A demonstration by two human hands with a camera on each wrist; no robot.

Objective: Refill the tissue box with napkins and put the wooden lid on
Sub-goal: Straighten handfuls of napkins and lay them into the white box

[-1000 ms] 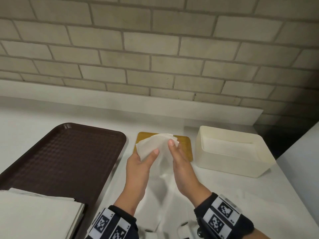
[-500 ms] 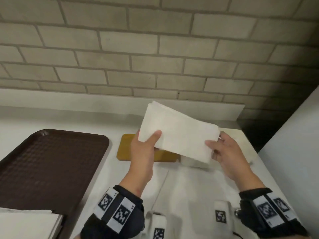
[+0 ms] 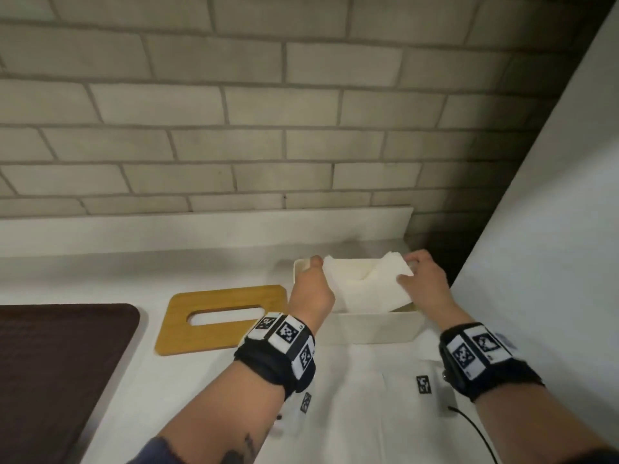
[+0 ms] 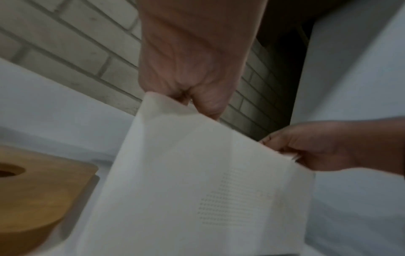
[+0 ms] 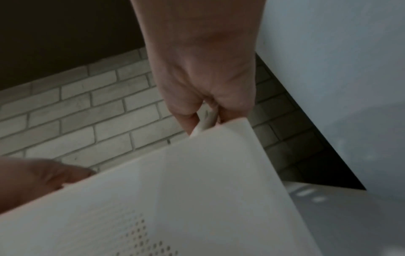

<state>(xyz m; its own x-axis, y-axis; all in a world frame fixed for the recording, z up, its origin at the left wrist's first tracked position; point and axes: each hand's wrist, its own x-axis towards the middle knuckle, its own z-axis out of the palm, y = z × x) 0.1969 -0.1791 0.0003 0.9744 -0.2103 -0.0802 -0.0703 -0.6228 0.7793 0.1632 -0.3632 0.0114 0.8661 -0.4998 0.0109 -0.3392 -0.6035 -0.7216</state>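
Observation:
A white napkin sags into the cream tissue box on the counter in the head view. My left hand pinches the napkin's left edge over the box's left end. My right hand pinches its right edge over the right end. The left wrist view shows the napkin hanging from my left hand, with my right hand beyond. In the right wrist view my right hand grips the napkin at its corner. The wooden lid, with a slot, lies flat left of the box.
A dark brown tray fills the left of the counter. A brick wall runs behind, and a white panel rises on the right. White sheets with printed tags lie on the counter in front of the box.
Both hands carried the napkin from above the wooden lid to the right and down into the tissue box. The napkin was spread wide on the way.

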